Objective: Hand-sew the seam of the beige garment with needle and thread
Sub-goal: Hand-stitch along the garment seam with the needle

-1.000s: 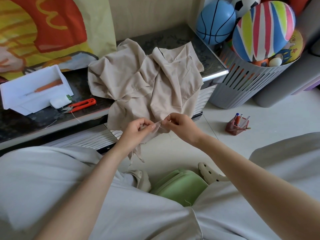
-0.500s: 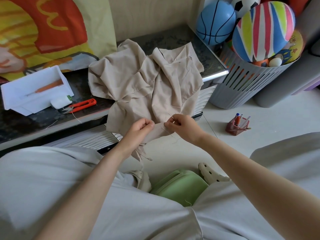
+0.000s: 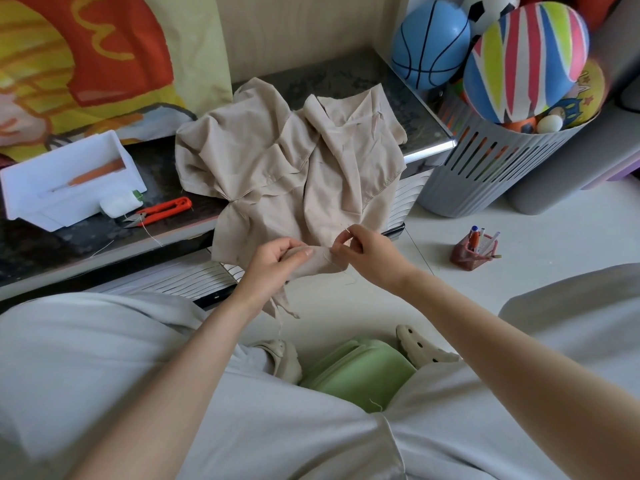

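Head: right hand (image 3: 372, 254) still pinches needle (image 3: 346, 229); left hand (image 3: 273, 263) still holds garment (image 3: 294, 161).

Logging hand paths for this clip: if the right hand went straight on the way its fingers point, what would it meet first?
The right hand points left, so it would first meet the fold of beige garment it touches, then probably the left hand gripping that fold; depth is hard to judge.
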